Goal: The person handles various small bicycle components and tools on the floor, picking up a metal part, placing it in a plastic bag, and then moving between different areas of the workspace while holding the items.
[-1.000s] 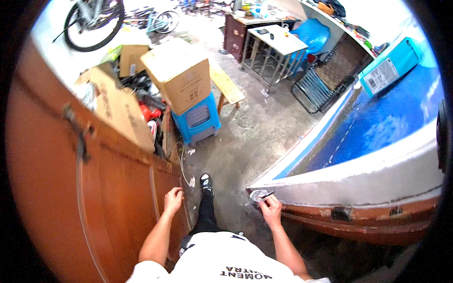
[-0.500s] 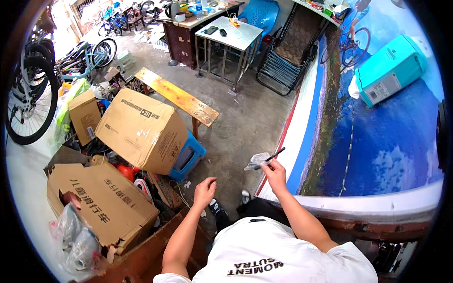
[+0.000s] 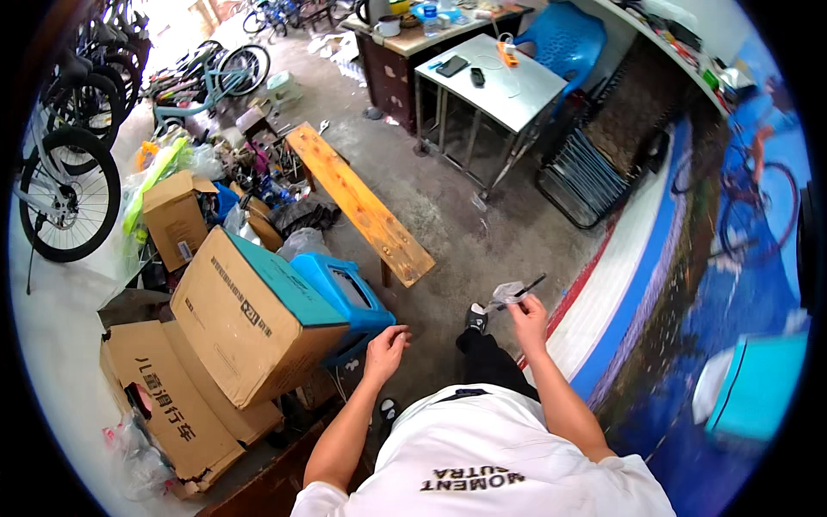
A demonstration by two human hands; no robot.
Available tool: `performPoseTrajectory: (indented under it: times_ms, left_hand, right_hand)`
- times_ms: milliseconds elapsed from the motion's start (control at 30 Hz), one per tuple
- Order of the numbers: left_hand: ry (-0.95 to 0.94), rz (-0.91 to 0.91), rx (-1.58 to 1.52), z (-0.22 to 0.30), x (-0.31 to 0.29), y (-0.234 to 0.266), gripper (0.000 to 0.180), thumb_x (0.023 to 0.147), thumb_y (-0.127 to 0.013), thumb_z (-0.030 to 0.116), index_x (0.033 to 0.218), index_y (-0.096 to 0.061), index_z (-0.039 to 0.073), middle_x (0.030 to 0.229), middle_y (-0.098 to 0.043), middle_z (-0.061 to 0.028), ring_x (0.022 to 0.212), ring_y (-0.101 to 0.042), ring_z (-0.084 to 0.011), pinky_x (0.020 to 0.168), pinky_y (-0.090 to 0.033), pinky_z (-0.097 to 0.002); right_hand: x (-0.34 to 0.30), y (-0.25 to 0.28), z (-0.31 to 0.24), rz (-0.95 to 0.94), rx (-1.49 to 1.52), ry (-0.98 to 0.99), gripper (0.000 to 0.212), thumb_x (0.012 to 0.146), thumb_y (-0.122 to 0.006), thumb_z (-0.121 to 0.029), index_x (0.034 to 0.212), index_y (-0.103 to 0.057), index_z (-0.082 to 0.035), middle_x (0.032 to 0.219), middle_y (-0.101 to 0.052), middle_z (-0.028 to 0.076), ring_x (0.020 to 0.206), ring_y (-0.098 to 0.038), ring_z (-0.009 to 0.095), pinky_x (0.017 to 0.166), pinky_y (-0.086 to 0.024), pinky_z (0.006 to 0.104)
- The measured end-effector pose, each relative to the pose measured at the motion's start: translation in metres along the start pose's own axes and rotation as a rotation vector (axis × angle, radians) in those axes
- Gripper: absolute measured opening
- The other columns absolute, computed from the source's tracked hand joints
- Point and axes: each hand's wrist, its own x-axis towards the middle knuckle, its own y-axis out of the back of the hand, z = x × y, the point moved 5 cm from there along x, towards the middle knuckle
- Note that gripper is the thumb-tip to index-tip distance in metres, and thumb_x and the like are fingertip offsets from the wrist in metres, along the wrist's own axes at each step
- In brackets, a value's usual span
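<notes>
My right hand (image 3: pixel 531 320) is closed in a pinch on a small clear plastic bag (image 3: pixel 508 294). A thin black stick (image 3: pixel 532 284) juts out of the same grip; what it is I cannot make out. Held in front of my body at the left, my left hand (image 3: pixel 387 351) has loosely bent fingers, a little apart, and nothing shows in it. Nearest to that hand are a blue plastic stool (image 3: pixel 379 319) and a large brown cardboard box (image 3: pixel 245 323) with a teal side (image 3: pixel 280 274).
A wooden bench (image 3: pixel 357 202) stands ahead, beyond it a metal-topped table (image 3: pixel 491 82). At the right are a folding recliner (image 3: pixel 594 164) and a teal box (image 3: pixel 758 388). Flattened cardboard (image 3: pixel 172 401), piled clutter and bicycles (image 3: pixel 69 198) line the left.
My view has turned to the right and I have stepped forward, one foot now ahead. The bench and boxes look closer. The right hand keeps hold of the bag and stick.
</notes>
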Motion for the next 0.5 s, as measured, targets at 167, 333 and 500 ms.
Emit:
performPoseTrajectory:
  times_ms: [167,333,500]
  left_hand:
    - [0.080,-0.042,0.242,0.029,0.038,-0.020,0.029,0.094,-0.063,0.027,0.116,-0.072,0.010,0.103,-0.073,-0.0168,0.094,-0.072,-0.0325,0.085,-0.056,-0.0406]
    - [0.164,0.217,0.237,0.061,0.053,0.010,0.027,0.098,-0.061,0.017,0.119,-0.069,0.002,0.103,-0.076,-0.0135,0.088,-0.075,-0.0212,0.080,-0.057,-0.0337]
    - [0.393,0.366,0.071,0.050,0.056,0.031,0.026,0.100,-0.057,0.015,0.118,-0.068,0.000,0.101,-0.076,-0.0131,0.086,-0.074,-0.0187,0.079,-0.057,-0.0315]
  right_hand:
    - [0.117,0.033,-0.026,-0.167,0.005,0.071,0.010,0.083,-0.071,-0.005,0.090,-0.068,0.003,0.076,-0.056,0.008,0.065,-0.053,0.017,0.059,-0.041,0.0317]
    - [0.240,0.023,-0.027,-0.374,-0.174,0.145,0.010,0.084,-0.070,-0.002,0.094,-0.070,0.000,0.074,-0.054,0.007,0.063,-0.051,0.015,0.058,-0.041,0.0312]
    - [0.330,-0.043,-0.036,-0.445,-0.107,0.184,0.012,0.084,-0.070,-0.002,0.095,-0.070,0.001,0.074,-0.054,0.005,0.063,-0.050,0.014,0.058,-0.040,0.0301]
